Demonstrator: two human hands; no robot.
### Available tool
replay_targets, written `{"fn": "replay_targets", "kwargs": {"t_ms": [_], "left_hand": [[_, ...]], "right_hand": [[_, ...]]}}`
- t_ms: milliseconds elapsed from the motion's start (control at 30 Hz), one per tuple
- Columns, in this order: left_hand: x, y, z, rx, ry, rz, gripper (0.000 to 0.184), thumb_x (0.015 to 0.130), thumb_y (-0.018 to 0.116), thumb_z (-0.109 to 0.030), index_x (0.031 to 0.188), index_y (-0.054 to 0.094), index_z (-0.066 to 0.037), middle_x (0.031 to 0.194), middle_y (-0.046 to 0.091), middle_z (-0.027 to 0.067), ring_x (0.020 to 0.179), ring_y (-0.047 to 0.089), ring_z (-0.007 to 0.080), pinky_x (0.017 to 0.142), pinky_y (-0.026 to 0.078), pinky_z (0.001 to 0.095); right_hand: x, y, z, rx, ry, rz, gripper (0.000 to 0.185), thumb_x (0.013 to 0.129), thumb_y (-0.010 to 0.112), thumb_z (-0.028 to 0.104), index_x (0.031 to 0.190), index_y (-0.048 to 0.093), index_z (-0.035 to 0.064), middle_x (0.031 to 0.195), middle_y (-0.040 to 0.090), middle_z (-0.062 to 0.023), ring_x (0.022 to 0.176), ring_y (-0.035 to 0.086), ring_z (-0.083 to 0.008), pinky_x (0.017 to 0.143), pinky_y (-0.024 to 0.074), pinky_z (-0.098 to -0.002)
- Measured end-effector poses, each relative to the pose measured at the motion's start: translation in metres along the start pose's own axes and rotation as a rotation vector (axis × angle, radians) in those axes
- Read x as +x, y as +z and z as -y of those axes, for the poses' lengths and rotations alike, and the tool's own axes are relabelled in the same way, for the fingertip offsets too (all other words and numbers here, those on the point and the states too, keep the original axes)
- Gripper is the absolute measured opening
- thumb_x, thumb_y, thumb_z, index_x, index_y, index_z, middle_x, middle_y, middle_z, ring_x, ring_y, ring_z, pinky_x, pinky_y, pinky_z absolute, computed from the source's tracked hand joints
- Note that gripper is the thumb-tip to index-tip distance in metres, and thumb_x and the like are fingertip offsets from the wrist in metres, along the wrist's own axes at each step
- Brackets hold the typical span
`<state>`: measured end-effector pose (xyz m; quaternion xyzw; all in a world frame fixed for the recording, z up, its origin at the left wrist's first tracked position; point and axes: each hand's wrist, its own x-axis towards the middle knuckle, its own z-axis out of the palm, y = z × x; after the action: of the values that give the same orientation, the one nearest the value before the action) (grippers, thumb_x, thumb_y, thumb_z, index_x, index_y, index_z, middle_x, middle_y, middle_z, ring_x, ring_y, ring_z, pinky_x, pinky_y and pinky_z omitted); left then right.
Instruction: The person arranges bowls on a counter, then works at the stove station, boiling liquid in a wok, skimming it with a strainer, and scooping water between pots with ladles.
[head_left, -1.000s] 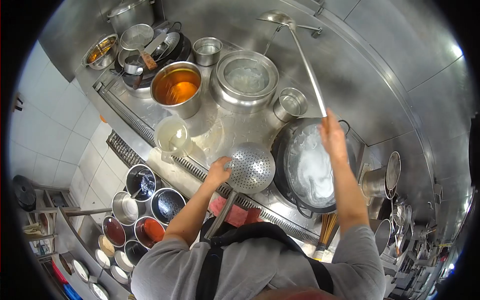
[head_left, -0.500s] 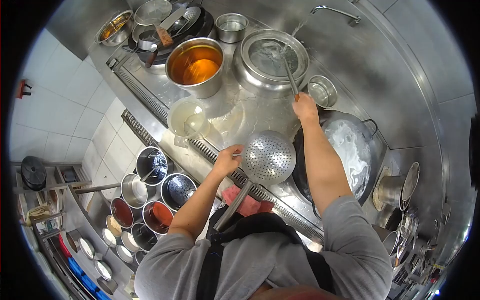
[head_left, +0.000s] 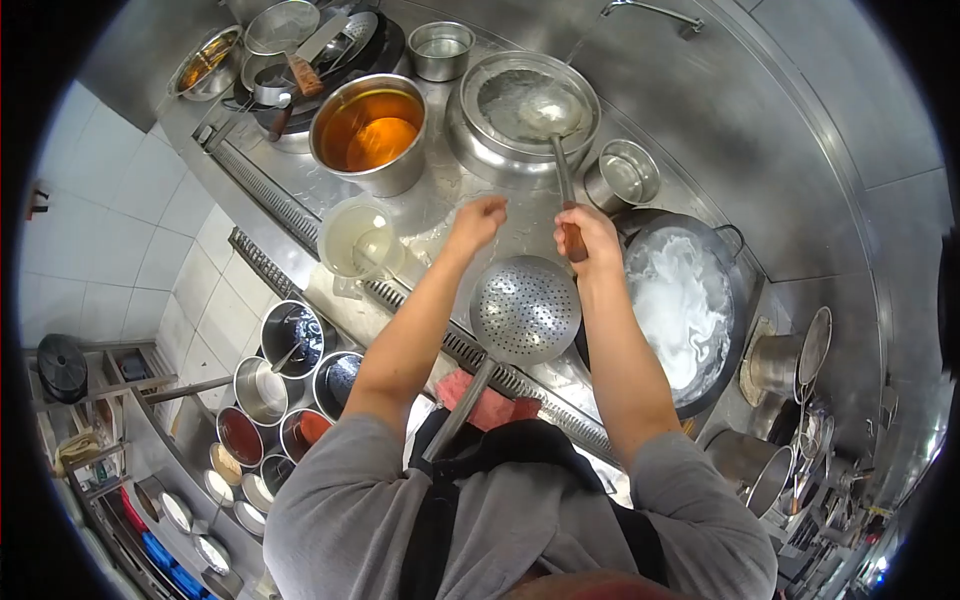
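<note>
My right hand (head_left: 590,240) is closed around the wooden grip of a long ladle (head_left: 562,165). The ladle's bowl sits in the water of a large metal pot (head_left: 470,140). My left hand (head_left: 482,222) hovers above the steel counter with its fingers curled; whether it holds anything small is not visible. Below it, a perforated strainer (head_left: 525,310) lies on the counter, touched by neither hand, its handle toward my body. On the right, a wok (head_left: 680,310) contains cloudy white liquid.
A pot of orange liquid (head_left: 372,140) and a clear plastic jug (head_left: 355,240) stand left of my hands. Small metal pots (head_left: 622,178) flank the big pot. A faucet (head_left: 655,14) is at the back. Several sauce containers (head_left: 262,388) are lower left; a red cloth (head_left: 480,400) lies in front.
The ladle has swung down from above the wok into the large pot. My left hand has left the strainer and moved forward. The view has shifted.
</note>
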<state>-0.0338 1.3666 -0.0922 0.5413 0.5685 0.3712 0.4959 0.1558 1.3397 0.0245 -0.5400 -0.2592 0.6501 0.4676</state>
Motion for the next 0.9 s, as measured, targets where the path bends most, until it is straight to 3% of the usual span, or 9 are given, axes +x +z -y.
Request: {"fn": "replay_targets", "kwargs": {"t_ms": [100,267,367,400,467,500,667,767,900], "left_hand": [[0.044,0.014,-0.006,-0.157,-0.09,0.01,0.037,0.086,0.058,-0.016,0.118,0.061,0.001,0.11,0.065,0.0123,0.098,0.062,0.021,0.083,0.051,0.0331],[0.098,0.034,-0.015,-0.75,-0.502,0.11,0.046,0.091,0.053,-0.026,0.128,0.049,0.002,0.111,0.061,0.0158,0.1,0.059,0.0266,0.086,0.052,0.0366],[0.109,0.031,-0.031,-1.019,-0.475,0.116,0.041,0.092,0.054,-0.023,0.123,0.05,0.004,0.111,0.06,0.0165,0.096,0.06,0.0249,0.081,0.054,0.0371],[0.111,0.029,-0.033,-1.015,-0.484,0.122,0.041,0.092,0.054,-0.023,0.123,0.05,0.004,0.111,0.06,0.0165,0.096,0.06,0.0249,0.081,0.054,0.0371],[0.11,0.023,-0.035,-0.842,-0.211,0.017,0.032,0.089,0.054,-0.012,0.114,0.053,0.008,0.096,0.063,0.0184,0.079,0.065,0.0274,0.061,0.058,0.0349],[0.107,0.02,-0.04,-0.819,-0.309,-0.053,0.026,0.088,0.052,-0.002,0.112,0.054,0.009,0.096,0.063,0.0197,0.073,0.066,0.0266,0.054,0.057,0.0341],[0.12,0.004,-0.032,-0.651,-0.329,-0.067,0.024,0.087,0.051,0.0,0.107,0.053,0.012,0.094,0.062,0.0199,0.074,0.065,0.0275,0.06,0.058,0.0384],[0.12,-0.01,-0.046,-0.584,-0.254,-0.077,0.024,0.086,0.05,0.002,0.105,0.052,0.016,0.092,0.062,0.0216,0.072,0.064,0.0295,0.062,0.059,0.0417],[0.102,-0.02,-0.096,-0.598,-0.137,-0.103,0.022,0.085,0.051,0.002,0.101,0.053,0.018,0.09,0.062,0.0243,0.07,0.064,0.0312,0.06,0.058,0.0416]], "right_hand": [[-0.037,-0.007,0.004,0.029,-0.013,-0.008,0.019,0.074,0.062,0.006,0.09,0.055,-0.0009,0.073,0.057,-0.0079,0.05,0.055,-0.0164,0.038,0.0405,-0.0279],[-0.092,-0.023,0.002,0.095,0.025,0.099,0.038,0.076,0.057,0.01,0.11,0.05,-0.0069,0.086,0.058,-0.0103,0.049,0.051,-0.0127,0.034,0.0384,-0.0236],[-0.127,-0.03,-0.002,0.136,0.051,0.148,0.046,0.075,0.057,0.011,0.116,0.047,-0.0078,0.088,0.057,-0.0107,0.048,0.05,-0.0123,0.033,0.0364,-0.0226],[-0.135,-0.032,-0.005,0.143,0.054,0.138,0.046,0.075,0.057,0.011,0.116,0.047,-0.0078,0.088,0.057,-0.0107,0.048,0.05,-0.0123,0.033,0.0364,-0.0226],[-0.149,-0.035,-0.013,0.163,0.099,0.146,0.045,0.073,0.061,0.01,0.114,0.049,-0.0052,0.088,0.056,-0.0102,0.05,0.053,-0.0151,0.036,0.0411,-0.0266],[-0.152,-0.038,-0.022,0.183,0.122,0.159,0.05,0.074,0.061,0.008,0.12,0.047,-0.0055,0.086,0.058,-0.0102,0.052,0.055,-0.0148,0.038,0.0429,-0.0269],[-0.113,-0.074,-0.126,-0.122,0.097,0.185,0.04,0.077,0.061,0.006,0.115,0.054,-0.0059,0.085,0.064,-0.0112,0.063,0.063,-0.0165,0.052,0.0501,-0.0273],[-0.07,-0.081,-0.159,-0.644,-0.066,0.135,0.031,0.086,0.065,0.02,0.106,0.06,-0.0028,0.084,0.067,-0.0092,0.069,0.065,-0.0149,0.061,0.0508,-0.0286],[0.02,-0.022,-0.094,-0.413,-0.15,-0.014,0.031,0.094,0.056,0.031,0.094,0.064,0.0012,0.077,0.067,-0.006,0.067,0.064,-0.0161,0.06,0.0487,-0.0286]]}}
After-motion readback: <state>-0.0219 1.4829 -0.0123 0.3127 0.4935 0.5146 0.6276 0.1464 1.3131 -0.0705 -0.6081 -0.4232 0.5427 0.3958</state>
